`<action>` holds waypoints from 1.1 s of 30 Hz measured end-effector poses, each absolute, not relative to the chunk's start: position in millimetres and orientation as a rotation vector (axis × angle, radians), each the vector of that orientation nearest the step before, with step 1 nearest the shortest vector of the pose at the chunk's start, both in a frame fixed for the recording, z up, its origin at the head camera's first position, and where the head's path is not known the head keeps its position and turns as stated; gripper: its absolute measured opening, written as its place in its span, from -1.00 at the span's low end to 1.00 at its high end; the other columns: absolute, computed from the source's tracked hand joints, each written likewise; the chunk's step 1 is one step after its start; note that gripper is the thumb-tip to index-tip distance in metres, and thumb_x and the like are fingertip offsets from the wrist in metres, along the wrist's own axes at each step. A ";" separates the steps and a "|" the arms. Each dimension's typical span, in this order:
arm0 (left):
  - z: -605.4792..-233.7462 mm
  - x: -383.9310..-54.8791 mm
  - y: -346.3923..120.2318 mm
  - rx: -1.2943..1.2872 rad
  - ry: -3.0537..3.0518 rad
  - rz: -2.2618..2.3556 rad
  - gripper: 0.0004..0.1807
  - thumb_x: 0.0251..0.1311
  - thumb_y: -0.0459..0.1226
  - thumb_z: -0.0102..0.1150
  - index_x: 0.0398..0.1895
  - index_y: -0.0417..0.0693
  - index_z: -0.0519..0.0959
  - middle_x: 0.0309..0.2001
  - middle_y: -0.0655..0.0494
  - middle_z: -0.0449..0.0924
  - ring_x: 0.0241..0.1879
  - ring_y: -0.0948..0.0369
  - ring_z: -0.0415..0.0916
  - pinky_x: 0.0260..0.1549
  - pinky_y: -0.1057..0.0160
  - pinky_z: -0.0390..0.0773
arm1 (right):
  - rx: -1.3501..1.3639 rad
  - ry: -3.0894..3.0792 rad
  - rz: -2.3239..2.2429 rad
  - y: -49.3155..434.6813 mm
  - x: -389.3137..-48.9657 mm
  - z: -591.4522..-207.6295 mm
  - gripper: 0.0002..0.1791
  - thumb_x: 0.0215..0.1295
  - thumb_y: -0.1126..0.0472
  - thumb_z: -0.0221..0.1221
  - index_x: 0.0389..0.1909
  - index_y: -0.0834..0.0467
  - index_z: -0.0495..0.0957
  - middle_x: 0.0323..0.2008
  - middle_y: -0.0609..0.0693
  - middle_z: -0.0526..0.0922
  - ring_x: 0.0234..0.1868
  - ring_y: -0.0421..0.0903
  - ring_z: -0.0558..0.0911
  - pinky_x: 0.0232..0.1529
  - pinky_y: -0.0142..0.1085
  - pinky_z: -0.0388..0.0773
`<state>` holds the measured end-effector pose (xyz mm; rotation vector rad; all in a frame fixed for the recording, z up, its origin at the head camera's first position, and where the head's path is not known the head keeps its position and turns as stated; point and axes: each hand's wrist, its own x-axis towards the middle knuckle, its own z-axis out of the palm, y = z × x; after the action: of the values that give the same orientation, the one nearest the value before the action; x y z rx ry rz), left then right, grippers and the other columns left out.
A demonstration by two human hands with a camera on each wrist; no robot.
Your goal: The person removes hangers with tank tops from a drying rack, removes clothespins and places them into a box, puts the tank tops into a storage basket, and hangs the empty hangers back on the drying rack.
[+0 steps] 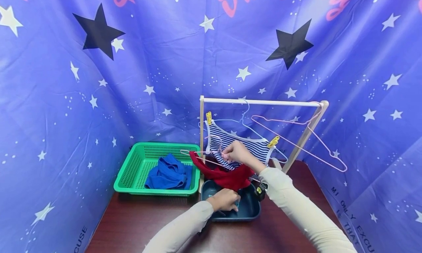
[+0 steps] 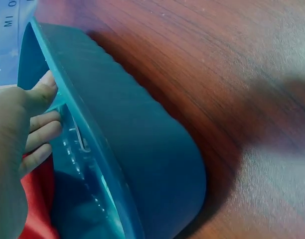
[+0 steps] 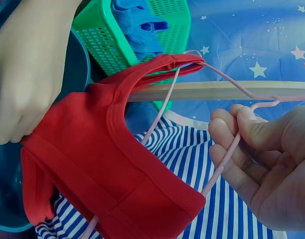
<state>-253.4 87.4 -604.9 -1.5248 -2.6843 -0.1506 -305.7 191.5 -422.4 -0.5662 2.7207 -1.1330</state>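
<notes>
My right hand pinches a pink clothes hanger just below its hook, thumb against the fingers. From that hanger hangs a red garment, one strap over the hanger's far arm and the rest draping toward the basin. The left hand reaches down into a dark teal basin, its fingers bent beside small bluish clips. Whether the left fingers grip a clip cannot be told. Behind the red garment, a striped top hangs on a blue hanger, with yellow clothespins at its shoulders.
A wooden rack stands at the back of the table. Another pink hanger hangs bare from its right end. To the left, a green basket holds a blue garment. A starred curtain surrounds the table.
</notes>
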 end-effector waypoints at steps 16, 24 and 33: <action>-602.7 -252.6 87.1 -1.444 -2.747 -0.064 -0.77 0.10 0.02 0.50 -0.31 0.15 0.73 -0.48 0.36 0.65 -0.46 0.43 0.54 -0.38 0.48 0.53 | -0.559 2.704 -1.158 193.3 -303.3 -422.5 -0.90 0.27 0.44 0.30 -0.30 0.43 0.75 -0.42 0.23 0.78 -0.60 -0.05 0.69 -0.34 -0.05 0.73; -600.8 -256.1 87.7 -1.390 -2.861 0.025 -0.73 0.07 0.07 0.51 -0.48 0.18 0.67 -0.58 0.35 0.57 -0.52 0.41 0.49 -0.50 0.46 0.40 | -0.559 2.718 -1.131 191.6 -304.4 -422.4 -0.91 0.26 0.42 0.31 -0.32 0.40 0.76 -0.44 0.20 0.78 -0.61 -0.10 0.67 -0.38 -0.15 0.72; -597.7 -255.5 89.8 -1.311 -2.968 0.090 -0.68 0.07 0.04 0.52 -0.53 0.10 0.61 -0.58 0.28 0.53 -0.51 0.36 0.47 -0.52 0.42 0.39 | -0.551 2.713 -1.133 190.0 -301.2 -421.0 -0.91 0.27 0.41 0.32 -0.34 0.37 0.77 -0.42 0.20 0.79 -0.42 0.27 0.74 -0.40 -0.21 0.72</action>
<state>-255.5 89.8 -597.7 -1.3113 -2.9676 0.0896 -301.2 190.0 -421.0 -0.5513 2.7125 -1.1333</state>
